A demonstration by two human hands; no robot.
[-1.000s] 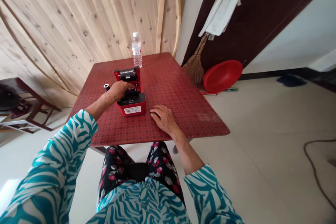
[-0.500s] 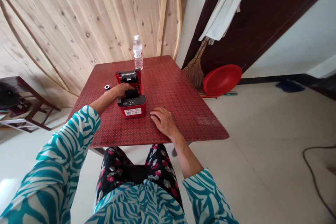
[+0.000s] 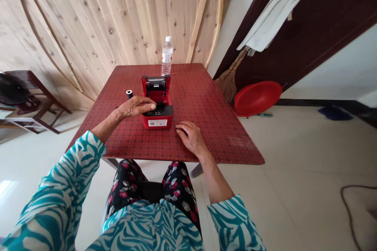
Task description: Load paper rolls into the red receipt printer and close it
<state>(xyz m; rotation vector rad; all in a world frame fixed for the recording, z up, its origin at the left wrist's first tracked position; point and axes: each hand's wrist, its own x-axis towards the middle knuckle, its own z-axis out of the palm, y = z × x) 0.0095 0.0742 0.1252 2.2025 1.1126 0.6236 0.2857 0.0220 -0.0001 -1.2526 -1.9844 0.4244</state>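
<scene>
A red and black label printer [image 3: 158,123] stands on the table with its lid raised and a white sticker on its front. My left hand [image 3: 132,106] reaches over its left front, thumb and fingertips close together at the opening. Dark material [image 3: 160,106] shows just right of the fingertips; what they pinch, if anything, is hidden. My right hand [image 3: 191,137] lies on the tabletop, open and holding nothing, to the right of the printer. Behind my left hand stands a small black roll [image 3: 129,94] with a white core.
The red patterned table [image 3: 229,141] carries a clear water bottle [image 3: 166,57] behind the printer. On the right are a red basin [image 3: 257,98], a straw broom [image 3: 228,82] and a hanging white cloth [image 3: 273,15]. A wooden chair [image 3: 38,106] stands left; a cable [image 3: 349,208] crosses the floor.
My left hand has drawn back from deep inside the printer to its front edge, thumb now in sight. My right hand stays resting on the table. The view has swung slightly left.
</scene>
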